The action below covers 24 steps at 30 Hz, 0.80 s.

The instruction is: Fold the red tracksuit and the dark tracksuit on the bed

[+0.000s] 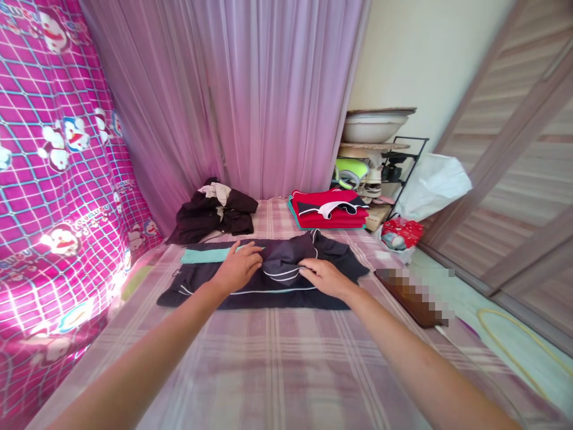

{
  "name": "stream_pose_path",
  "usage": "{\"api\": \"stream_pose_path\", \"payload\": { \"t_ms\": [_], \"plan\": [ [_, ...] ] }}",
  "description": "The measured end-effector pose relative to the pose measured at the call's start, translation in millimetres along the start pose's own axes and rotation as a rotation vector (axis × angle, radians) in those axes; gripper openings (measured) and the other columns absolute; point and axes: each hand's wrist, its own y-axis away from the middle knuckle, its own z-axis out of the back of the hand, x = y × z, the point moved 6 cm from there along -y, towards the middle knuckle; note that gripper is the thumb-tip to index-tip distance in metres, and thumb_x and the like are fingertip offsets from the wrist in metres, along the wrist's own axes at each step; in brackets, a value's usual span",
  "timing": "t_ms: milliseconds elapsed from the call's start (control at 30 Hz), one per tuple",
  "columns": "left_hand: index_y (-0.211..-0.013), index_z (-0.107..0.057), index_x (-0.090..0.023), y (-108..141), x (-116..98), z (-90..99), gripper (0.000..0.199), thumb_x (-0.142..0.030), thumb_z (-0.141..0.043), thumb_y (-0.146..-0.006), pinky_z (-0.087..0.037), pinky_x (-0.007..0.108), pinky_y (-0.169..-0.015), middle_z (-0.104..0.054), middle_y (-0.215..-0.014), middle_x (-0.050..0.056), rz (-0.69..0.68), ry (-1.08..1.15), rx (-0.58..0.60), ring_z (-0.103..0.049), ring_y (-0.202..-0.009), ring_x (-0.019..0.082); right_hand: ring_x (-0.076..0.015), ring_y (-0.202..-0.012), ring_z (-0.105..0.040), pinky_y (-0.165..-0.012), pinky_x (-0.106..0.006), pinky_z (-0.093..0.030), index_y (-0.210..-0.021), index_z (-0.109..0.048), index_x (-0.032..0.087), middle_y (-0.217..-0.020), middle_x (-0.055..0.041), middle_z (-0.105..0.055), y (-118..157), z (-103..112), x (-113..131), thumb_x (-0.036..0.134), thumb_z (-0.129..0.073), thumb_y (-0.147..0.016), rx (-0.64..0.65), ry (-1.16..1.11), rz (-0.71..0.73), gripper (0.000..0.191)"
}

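A dark navy shirt (pixel 286 298) with white piping and a teal panel lies spread sideways across the bed, partly folded over itself. My left hand (pixel 239 266) rests on it beside the teal strip, its fingers stretched out and apart. Between the thumb and fingers of my right hand (pixel 326 276) is the edge of a folded-over part with white stripes, probably a sleeve. The fingertips of that hand are partly hidden by the cloth.
Behind the shirt are a heap of black clothes (pixel 210 212) and a stack of folded red clothes (pixel 329 209). A brown-cased device (pixel 405 298) with a cable lies at the right bed edge. Beyond stand a rack (pixel 416 155) and a white bag (pixel 436 185); a pink patterned curtain (pixel 54 197) hangs left.
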Motion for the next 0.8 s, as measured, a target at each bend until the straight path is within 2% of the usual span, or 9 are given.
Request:
{"api": "stream_pose_path", "payload": {
  "t_ms": [67,167,267,333,433,500,567,667,800],
  "plan": [
    [-0.103,-0.065,-0.024,7,-3,7.3,0.036,-0.029,-0.029,-0.099,-0.032,0.049,-0.114,-0.071,-0.112,0.007,0.029,0.019,0.026,-0.061,-0.113,0.022,-0.019,-0.088,-0.066,-0.08,-0.029,-0.047,-0.103,-0.071,0.02,-0.099,-0.0068,-0.072,2,-5,3,0.026,-0.048,-0.095,-0.056,-0.029,-0.003,0.025],
    [-0.107,-0.06,-0.022,22,3,14.7,0.041,-0.036,-0.022,-0.1,-0.049,0.04,-0.09,-0.071,-0.091,0.008,0.156,-0.022,0.07,-0.067,-0.088,0.023,-0.0188,-0.089,-0.066,-0.082,-0.029,-0.048,-0.101,-0.072,0.02,-0.099,-0.0072,-0.072,5,-22,14,0.026,-0.049,-0.094,-0.057,-0.061,0.015,0.025],
    [-0.108,-0.061,-0.023,41,14,13.0,0.042,-0.041,-0.023,-0.098,-0.048,0.037,-0.077,-0.071,-0.085,0.008,0.231,-0.077,0.164,-0.067,-0.08,0.026,-0.0196,-0.089,-0.068,-0.081,-0.03,-0.05,-0.106,-0.072,0.021,-0.101,-0.0062,-0.074,8,-40,18,0.029,-0.052,-0.091,0.074,-0.177,-0.002,0.026],
    [-0.102,-0.064,-0.025,53,19,5.8,0.04,-0.041,-0.028,-0.096,-0.048,0.035,-0.075,-0.072,-0.083,0.007,0.232,-0.071,0.273,-0.068,-0.078,0.026,-0.02,-0.088,-0.069,-0.08,-0.03,-0.051,-0.104,-0.073,0.02,-0.101,-0.0061,-0.075,8,-39,9,0.031,-0.051,-0.091,0.106,-0.273,-0.071,0.028],
    [-0.089,-0.068,-0.026,66,19,-3.8,0.037,-0.045,-0.036,-0.092,-0.047,0.031,-0.072,-0.073,-0.083,0.005,0.184,0.05,0.429,-0.068,-0.079,0.023,-0.0202,-0.086,-0.071,-0.08,-0.031,-0.053,-0.096,-0.073,0.02,-0.097,-0.0067,-0.076,1,-14,-24,0.03,-0.048,-0.091,-0.041,-0.278,-0.241,0.027],
    [-0.086,-0.068,-0.026,69,21,-4.1,0.042,-0.053,-0.037,-0.091,-0.047,0.028,-0.07,-0.073,-0.083,0.003,0.173,0.196,0.497,-0.068,-0.077,0.021,-0.0209,-0.088,-0.071,-0.08,-0.031,-0.052,-0.091,-0.072,0.022,-0.095,-0.0056,-0.076,-5,12,-51,0.029,-0.049,-0.09,-0.179,-0.142,-0.371,0.024],
    [-0.088,-0.068,-0.024,65,31,-0.5,0.053,-0.061,-0.03,-0.091,-0.048,0.027,-0.067,-0.074,-0.081,0.002,0.248,0.318,0.531,-0.067,-0.069,0.018,-0.0228,-0.093,-0.07,-0.083,-0.032,-0.051,-0.092,-0.071,0.024,-0.097,-0.0055,-0.076,-12,36,-77,0.031,-0.051,-0.089,-0.253,0.046,-0.515,0.022],
    [-0.093,-0.068,-0.022,47,64,8.0,0.059,-0.062,-0.025,-0.092,-0.052,0.03,-0.072,-0.075,-0.086,0.004,0.373,0.252,0.436,-0.069,-0.072,0.019,-0.0276,-0.103,-0.068,-0.085,-0.036,-0.05,-0.102,-0.07,0.023,-0.107,-0.0103,-0.074,-25,54,-108,0.036,-0.05,-0.091,-0.254,0.214,-0.725,0.026],
    [-0.121,-0.065,-0.021,17,113,1.3,0.052,-0.049,-0.032,-0.092,-0.044,0.037,-0.104,-0.068,-0.128,0.008,0.375,-0.015,0.197,-0.061,-0.119,0.024,-0.0311,-0.11,-0.066,-0.086,-0.04,-0.049,-0.115,-0.064,0.02,-0.116,-0.0154,-0.07,-44,49,-132,0.052,-0.047,-0.092,-0.276,0.243,-0.88,0.042]
  ]
}}
